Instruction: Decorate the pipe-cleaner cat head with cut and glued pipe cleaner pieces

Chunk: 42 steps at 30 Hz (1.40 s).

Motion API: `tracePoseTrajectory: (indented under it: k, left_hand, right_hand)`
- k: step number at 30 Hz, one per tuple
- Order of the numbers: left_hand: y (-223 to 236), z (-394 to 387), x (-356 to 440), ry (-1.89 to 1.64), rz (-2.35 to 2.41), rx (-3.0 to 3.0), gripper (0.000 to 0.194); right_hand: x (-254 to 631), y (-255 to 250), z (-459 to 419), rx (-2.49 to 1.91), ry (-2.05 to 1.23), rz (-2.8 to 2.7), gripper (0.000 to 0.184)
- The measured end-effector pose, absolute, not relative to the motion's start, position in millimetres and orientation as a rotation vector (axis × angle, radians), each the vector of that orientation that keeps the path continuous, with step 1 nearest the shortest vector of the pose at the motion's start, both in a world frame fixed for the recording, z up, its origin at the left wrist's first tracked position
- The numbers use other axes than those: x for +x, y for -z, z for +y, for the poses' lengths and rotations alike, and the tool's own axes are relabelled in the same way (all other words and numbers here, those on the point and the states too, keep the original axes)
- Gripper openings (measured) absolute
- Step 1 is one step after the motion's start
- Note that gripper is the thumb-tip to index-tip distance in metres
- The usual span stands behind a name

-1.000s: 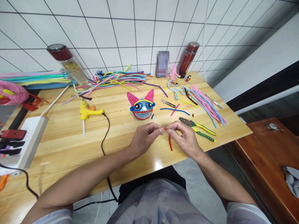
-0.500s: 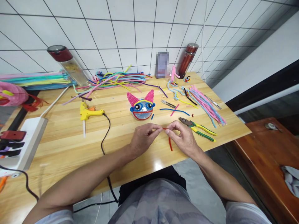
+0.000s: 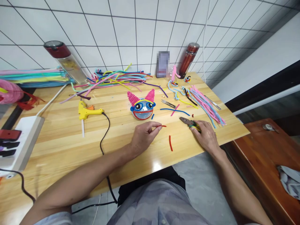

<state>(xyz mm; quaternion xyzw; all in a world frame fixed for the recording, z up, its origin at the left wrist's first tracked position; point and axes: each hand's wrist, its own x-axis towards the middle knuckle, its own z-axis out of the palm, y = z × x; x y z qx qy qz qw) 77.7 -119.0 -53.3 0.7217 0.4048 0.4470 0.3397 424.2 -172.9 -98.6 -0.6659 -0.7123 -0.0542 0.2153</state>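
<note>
Between thumb and forefinger, my left hand point(image 3: 145, 137) pinches a short red pipe cleaner point(image 3: 164, 126), whose free end points right. My right hand point(image 3: 206, 134) is wrapped over the handles of the pliers point(image 3: 186, 121), which lie on the table with their jaws toward the upper left. A second red pipe cleaner piece point(image 3: 170, 143) rests on the wood between my hands. Behind my left hand sits a round clear craft head point(image 3: 142, 109) with pink pointed ears, blue ringed eyes and a red mouth outline. Thread snips point(image 3: 168, 103) and a blue pipe cleaner point(image 3: 175, 110) lie beyond.
A yellow glue gun point(image 3: 89, 111) with a black cord stands left on the table point(image 3: 124, 137). Farther left is a white power strip point(image 3: 28, 147). Pipe cleaner bundles point(image 3: 206, 104) lie right and along the wall. Two bottles and a phone point(image 3: 162, 64) stand at the back.
My right hand has let go of the red pipe cleaner and moved right onto the pliers' handles. My left hand stays nearly in place, still pinching the red piece.
</note>
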Motion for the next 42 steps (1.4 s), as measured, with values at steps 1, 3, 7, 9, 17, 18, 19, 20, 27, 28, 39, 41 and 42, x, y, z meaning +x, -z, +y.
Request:
tracePoseTrajectory:
  k: [1, 3, 7, 9, 17, 18, 19, 20, 27, 28, 39, 41, 42]
  left_hand:
    - [53, -119, 78, -1.169, 1.048, 1.885, 0.013]
    - [54, -120, 78, -1.176, 1.043, 1.892, 0.012]
    - [54, -122, 79, -1.168, 1.033, 1.895, 0.012]
    - [54, -123, 79, -1.172, 1.025, 1.892, 0.013]
    - [53, -125, 78, -1.209, 0.976, 1.951, 0.015]
    - [53, -124, 78, -1.222, 0.983, 1.949, 0.015]
    - [53, -124, 78, -1.230, 0.988, 1.946, 0.014]
    - [53, -124, 77, -1.233, 0.987, 1.944, 0.014]
    - [55, -124, 77, -1.213, 0.910, 1.954, 0.013]
    - [55, -125, 77, -1.206, 0.913, 1.956, 0.014]
    - [56, -119, 79, -1.124, 0.903, 2.017, 0.011]
    - [45, -116, 77, -1.193, 0.938, 2.025, 0.014]
    - [37, -114, 76, -1.247, 0.958, 2.019, 0.016]
  right_hand:
    - [422, 96, -172, -1.836, 0.172, -1.959, 0.041]
    - [407, 84, -171, -1.783, 0.195, -1.926, 0.040]
    - [342, 56, -175, -1.434, 0.082, -1.952, 0.040]
    - [307, 45, -176, -1.271, -0.004, -2.019, 0.032]
    - [270, 31, -162, -1.189, -0.077, -1.942, 0.014]
    - [272, 30, -162, -1.203, -0.060, -1.937, 0.013]
    - [273, 30, -162, -1.222, -0.049, -1.935, 0.012]
    - [273, 29, -163, -1.243, -0.046, -1.933, 0.012]
    - [272, 32, -160, -1.234, -0.102, -1.924, 0.010]
    - [272, 33, -159, -1.208, -0.109, -1.930, 0.010]
    - [285, 41, -150, -1.187, -0.212, -1.912, 0.009]
    - [286, 47, -144, -1.181, -0.217, -1.913, 0.010]
    - [286, 50, -142, -1.179, -0.231, -1.933, 0.010]
